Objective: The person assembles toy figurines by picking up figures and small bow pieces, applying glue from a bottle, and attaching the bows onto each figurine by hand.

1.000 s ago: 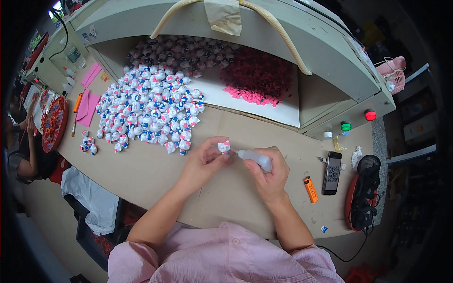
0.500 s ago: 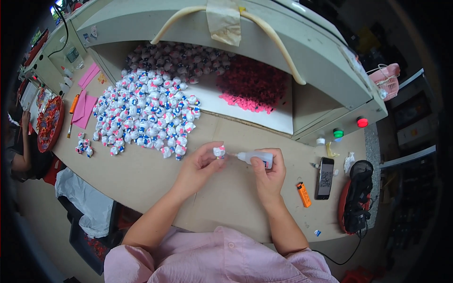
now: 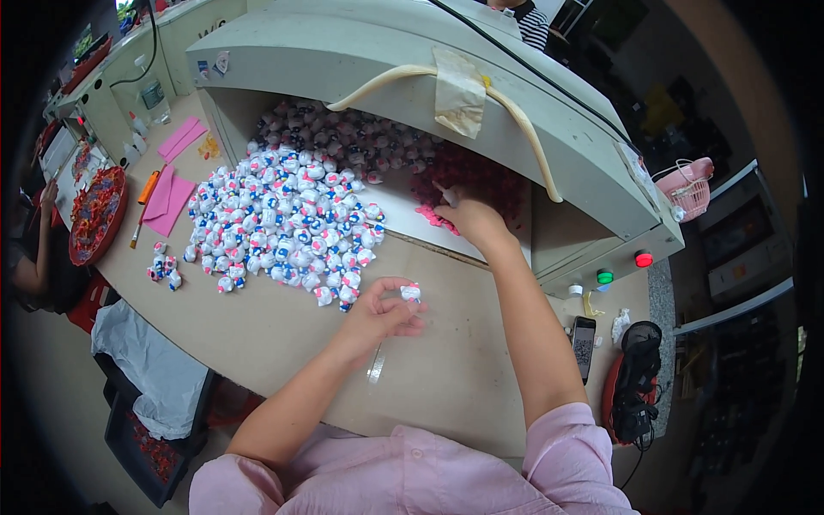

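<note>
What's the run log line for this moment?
Left hand: holding small white toy | Right hand: at pink pieces, grip unclear | Toy pile: on table, partly under hood

Tabletop bright, booth interior shadowed, edges dark, warped

White figurines show pink and blue patches.

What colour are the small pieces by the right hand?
The small pieces by the right hand are pink, best seen in the head view.
</note>
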### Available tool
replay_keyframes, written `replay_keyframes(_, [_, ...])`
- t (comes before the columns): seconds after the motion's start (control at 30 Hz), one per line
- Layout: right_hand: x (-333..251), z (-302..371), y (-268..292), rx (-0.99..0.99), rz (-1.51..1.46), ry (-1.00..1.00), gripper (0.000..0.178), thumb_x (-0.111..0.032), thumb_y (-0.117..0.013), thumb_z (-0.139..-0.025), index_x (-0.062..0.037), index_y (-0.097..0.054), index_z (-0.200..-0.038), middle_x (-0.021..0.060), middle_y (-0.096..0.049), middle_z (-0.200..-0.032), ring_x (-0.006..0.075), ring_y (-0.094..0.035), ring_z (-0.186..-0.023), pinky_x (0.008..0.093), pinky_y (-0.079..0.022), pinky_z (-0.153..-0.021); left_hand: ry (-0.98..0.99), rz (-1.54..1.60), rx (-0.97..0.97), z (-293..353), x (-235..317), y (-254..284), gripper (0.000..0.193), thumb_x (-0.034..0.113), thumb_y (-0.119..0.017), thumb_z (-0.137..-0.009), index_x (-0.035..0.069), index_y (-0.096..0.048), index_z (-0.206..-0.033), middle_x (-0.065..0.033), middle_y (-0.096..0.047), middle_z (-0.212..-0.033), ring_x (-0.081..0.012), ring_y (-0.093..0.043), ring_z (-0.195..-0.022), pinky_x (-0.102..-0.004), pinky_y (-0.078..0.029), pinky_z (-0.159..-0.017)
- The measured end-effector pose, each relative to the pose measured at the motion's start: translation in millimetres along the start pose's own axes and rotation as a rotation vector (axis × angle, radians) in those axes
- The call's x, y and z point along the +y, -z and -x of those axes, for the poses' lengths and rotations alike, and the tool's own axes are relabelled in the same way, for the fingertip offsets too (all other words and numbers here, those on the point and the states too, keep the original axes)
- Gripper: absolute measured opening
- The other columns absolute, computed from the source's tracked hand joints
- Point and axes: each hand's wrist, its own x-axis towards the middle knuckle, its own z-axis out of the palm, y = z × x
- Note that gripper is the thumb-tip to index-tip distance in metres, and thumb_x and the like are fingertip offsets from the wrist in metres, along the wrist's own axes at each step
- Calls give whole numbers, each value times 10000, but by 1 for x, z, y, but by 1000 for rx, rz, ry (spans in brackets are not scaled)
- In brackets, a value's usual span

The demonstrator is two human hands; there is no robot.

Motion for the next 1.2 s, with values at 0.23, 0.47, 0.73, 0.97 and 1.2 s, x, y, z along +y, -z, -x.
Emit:
replay_keyframes(0.23, [4,2,0,19,-109,-85,447,-342,-707,-814,-51,-630,-1145,227,-658,-951,346,-644,-833,409,-489,-761,-4,32,4,2,3,3,391,131,-619,-951,75,-442,-1296,-127,-659,-1105,-171,-665,-885,-331,-578,-803])
replay_keyframes(0.47, [-2,3,8,-127,-83,-45,449,-298,-656,-861,-30,-598,-1217,249,-618,-1147,358,-618,-1040,410,-481,-883,9,19,-25,5,3,-3,448,137,-614,-954,88,-427,-1359,-119,-655,-1118,-163,-662,-881,-327,-582,-794])
replay_keyframes(0.73, [-5,-14,0,-129,-15,-8,420,-310,-647,-858,-40,-627,-1178,237,-646,-1099,374,-633,-995,412,-488,-880,9,32,4,3,2,-1,456,136,-618,-951,94,-433,-1366,-112,-657,-1114,-156,-660,-872,-323,-584,-785])
replay_keyframes(0.97, [9,-23,16,55,27,-131,356,-221,-587,-901,-63,-617,-1219,219,-607,-1166,369,-586,-1076,444,-469,-929,8,16,-18,2,3,-3,462,141,-619,-951,92,-434,-1372,-114,-657,-1115,-149,-656,-865,-322,-584,-777])
replay_keyframes(1.2, [-3,-47,6,76,25,97,384,-209,-638,-860,-97,-625,-1228,215,-574,-1236,380,-540,-1151,430,-430,-992,17,14,-21,-1,-2,-2,460,144,-621,-951,94,-440,-1371,-110,-654,-1125,-141,-651,-855,-323,-584,-770])
